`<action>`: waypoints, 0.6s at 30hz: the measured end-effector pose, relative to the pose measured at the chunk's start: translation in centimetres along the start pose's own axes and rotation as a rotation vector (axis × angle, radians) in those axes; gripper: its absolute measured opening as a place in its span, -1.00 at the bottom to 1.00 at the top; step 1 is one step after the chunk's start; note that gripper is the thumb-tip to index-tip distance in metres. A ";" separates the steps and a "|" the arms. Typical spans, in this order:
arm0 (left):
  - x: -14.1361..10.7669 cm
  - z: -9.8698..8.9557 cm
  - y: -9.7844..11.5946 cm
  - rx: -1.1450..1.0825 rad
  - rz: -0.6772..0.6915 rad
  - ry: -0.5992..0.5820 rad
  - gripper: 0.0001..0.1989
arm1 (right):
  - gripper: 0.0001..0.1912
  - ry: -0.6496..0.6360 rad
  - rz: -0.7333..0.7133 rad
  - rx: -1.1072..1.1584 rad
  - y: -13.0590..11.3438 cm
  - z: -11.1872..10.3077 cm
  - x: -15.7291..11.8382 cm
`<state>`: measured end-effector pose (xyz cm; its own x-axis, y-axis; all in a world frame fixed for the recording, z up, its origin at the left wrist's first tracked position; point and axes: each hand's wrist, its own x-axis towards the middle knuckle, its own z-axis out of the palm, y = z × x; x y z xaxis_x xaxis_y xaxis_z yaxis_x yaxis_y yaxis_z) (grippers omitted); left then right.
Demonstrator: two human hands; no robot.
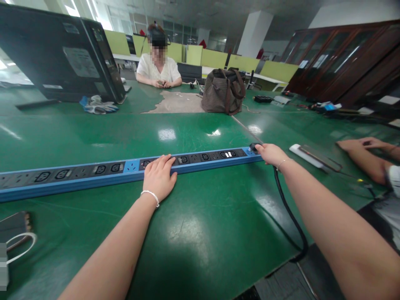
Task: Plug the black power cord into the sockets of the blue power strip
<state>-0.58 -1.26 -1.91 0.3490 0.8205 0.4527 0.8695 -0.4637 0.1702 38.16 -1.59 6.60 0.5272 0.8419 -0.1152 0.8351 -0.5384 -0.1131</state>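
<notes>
A long blue power strip (103, 180) with rows of black sockets and some blue ones lies across the green table. My left hand (159, 175) rests on top of it near the middle, fingers laid over the sockets and thumb at the near edge. At the strip's right end, my right hand (271, 154) is closed around a black plug (254, 146). The plug sits at the last blue socket section; whether it is fully in, I cannot tell. From under this hand a thick black cord (289, 210) hangs down over the table's near edge.
A black computer case (62, 58) and work gloves (98, 105) stand at the far left. A brown bag (222, 91) is at the far side, near a seated person (158, 68). Another person's hands (364, 143) rest at right, near a white bar-shaped object (308, 156). A phone (15, 227) lies near left.
</notes>
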 end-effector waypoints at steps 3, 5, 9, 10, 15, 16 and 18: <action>0.0 -0.1 0.0 0.007 0.002 -0.003 -0.55 | -0.46 -0.040 -0.019 -0.107 -0.3 0.1 0.4; 0.1 -0.1 0.1 0.007 0.001 -0.006 -0.55 | -0.45 -0.049 -0.016 -0.153 -0.3 0.2 0.5; 0.0 -0.1 0.1 0.006 -0.004 -0.004 -0.56 | -0.44 -0.074 -0.021 -0.181 -0.4 0.4 0.6; 0.0 -0.1 0.1 0.006 -0.004 -0.004 -0.56 | -0.44 -0.079 -0.030 -0.198 -0.5 0.5 0.6; 0.1 -0.1 0.1 0.000 -0.004 -0.013 -0.55 | -0.44 -0.021 -0.059 -0.250 -0.6 1.6 0.7; 0.1 -0.1 0.1 -0.003 -0.004 -0.017 -0.55 | -0.44 -0.003 -0.058 -0.244 -0.6 1.8 0.7; 0.1 -0.2 0.1 -0.013 -0.005 -0.020 -0.55 | -0.45 0.015 -0.058 -0.238 -0.6 1.9 0.7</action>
<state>-0.53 -1.31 -1.72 0.3518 0.8293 0.4342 0.8667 -0.4638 0.1835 37.72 -0.75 4.71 0.4777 0.8727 -0.1005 0.8768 -0.4665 0.1168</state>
